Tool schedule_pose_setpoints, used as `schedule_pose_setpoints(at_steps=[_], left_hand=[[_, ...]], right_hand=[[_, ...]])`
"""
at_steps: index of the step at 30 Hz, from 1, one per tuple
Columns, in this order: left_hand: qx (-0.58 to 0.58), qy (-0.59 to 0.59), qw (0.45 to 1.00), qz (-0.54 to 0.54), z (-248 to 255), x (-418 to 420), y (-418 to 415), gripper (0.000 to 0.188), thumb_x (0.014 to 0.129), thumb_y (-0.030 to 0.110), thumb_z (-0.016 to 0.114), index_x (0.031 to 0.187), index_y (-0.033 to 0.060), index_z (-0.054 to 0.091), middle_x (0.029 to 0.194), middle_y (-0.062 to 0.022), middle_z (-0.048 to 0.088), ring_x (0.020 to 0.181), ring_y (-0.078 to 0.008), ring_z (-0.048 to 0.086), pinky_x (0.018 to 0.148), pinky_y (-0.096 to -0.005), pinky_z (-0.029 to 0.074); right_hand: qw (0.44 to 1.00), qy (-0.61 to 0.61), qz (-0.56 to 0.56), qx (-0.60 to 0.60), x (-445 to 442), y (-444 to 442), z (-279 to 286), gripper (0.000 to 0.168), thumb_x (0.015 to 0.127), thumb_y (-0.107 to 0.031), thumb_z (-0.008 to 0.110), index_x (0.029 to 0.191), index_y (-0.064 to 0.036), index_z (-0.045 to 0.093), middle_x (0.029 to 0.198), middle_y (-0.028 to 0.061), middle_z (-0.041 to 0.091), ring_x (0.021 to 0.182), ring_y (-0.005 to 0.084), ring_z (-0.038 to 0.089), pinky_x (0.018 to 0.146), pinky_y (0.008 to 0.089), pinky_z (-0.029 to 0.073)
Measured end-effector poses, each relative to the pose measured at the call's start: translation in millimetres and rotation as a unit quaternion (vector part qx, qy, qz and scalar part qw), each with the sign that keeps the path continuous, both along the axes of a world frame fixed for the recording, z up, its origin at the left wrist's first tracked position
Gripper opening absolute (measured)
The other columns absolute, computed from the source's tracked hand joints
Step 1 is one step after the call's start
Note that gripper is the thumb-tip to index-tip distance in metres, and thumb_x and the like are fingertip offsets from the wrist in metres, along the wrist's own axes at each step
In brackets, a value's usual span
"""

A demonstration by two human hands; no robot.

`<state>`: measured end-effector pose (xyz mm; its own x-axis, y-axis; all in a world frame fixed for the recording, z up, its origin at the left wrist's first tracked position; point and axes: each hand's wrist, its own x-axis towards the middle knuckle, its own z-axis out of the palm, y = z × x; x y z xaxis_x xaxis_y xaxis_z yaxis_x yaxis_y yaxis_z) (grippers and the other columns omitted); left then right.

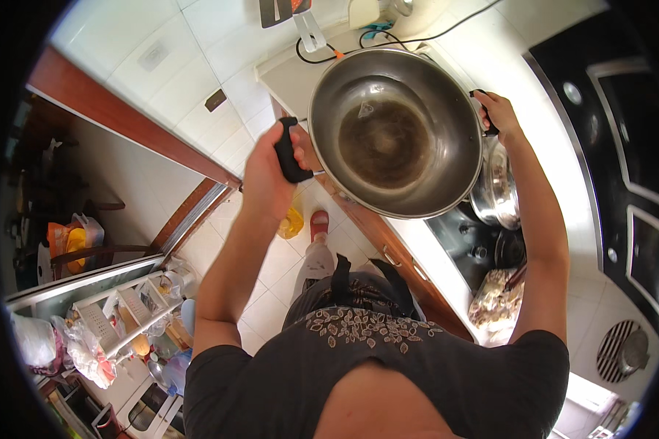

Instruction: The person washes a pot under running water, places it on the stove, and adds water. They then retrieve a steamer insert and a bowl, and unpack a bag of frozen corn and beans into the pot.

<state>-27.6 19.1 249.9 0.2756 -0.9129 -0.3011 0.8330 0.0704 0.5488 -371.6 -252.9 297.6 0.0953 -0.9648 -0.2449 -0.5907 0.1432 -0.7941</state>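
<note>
A large steel wok (395, 131) is held up in front of me, its open top facing the camera. Brownish, worn-looking marks cover its round bottom, where a small pale patch also shows. On the left, my left hand (272, 170) is wrapped around one black handle (291, 151). My right hand (500, 115) grips the other black handle (489, 123) on the far side. Below the wok's right edge, a shiny metal pot or lid (500, 186) rests by the black gas stove (456, 236), partly hidden by my right forearm.
Spatulas (277, 12) hang on the tiled wall, above a black cable (307, 59) at the counter corner. A black range hood (609, 137) stands at right. Wooden cabinets (384, 247) run below the counter. A yellow bag (291, 222) lies on the floor. Shelves with white baskets (126, 307) are at lower left.
</note>
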Motion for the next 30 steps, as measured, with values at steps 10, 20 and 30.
schedule_pose_setpoints(at_steps=[10,20,30], left_hand=[[0.058,-0.028,0.988,0.139,-55.7,-15.9,-69.6,0.036,0.088,0.007,0.050,0.123,0.0043,0.042,0.094,-0.0030,0.050,0.077,-0.0113,0.049,0.073,-0.0263,0.044],[0.021,-0.144,0.989,0.038,-81.2,-104.5,-77.8,0.074,0.087,0.013,0.065,0.141,0.0001,0.016,0.119,-0.0117,0.045,0.114,-0.0204,0.048,0.101,-0.0347,0.039],[-0.075,-0.295,0.916,-0.262,-91.8,-140.6,-82.1,0.105,0.084,0.051,0.061,0.145,-0.0105,0.001,0.136,-0.0339,0.040,0.126,-0.0421,0.044,0.106,-0.0422,0.035]], right_hand=[[0.999,0.022,0.038,-0.004,109.9,-164.6,-74.3,0.035,0.084,-0.038,0.070,0.093,-0.003,0.070,0.057,-0.0004,0.051,0.045,0.0073,0.042,0.043,0.0231,0.033],[0.980,0.141,0.106,-0.095,156.4,-265.0,-82.8,0.051,0.086,-0.055,0.063,0.077,-0.005,0.068,0.055,-0.0014,0.051,0.047,0.0059,0.044,0.045,0.0220,0.033],[0.912,0.209,0.267,-0.231,201.2,-305.9,-87.1,0.047,0.091,-0.040,0.060,0.110,0.002,0.067,0.090,0.0096,0.070,0.084,0.0156,0.061,0.079,0.0296,0.045]])
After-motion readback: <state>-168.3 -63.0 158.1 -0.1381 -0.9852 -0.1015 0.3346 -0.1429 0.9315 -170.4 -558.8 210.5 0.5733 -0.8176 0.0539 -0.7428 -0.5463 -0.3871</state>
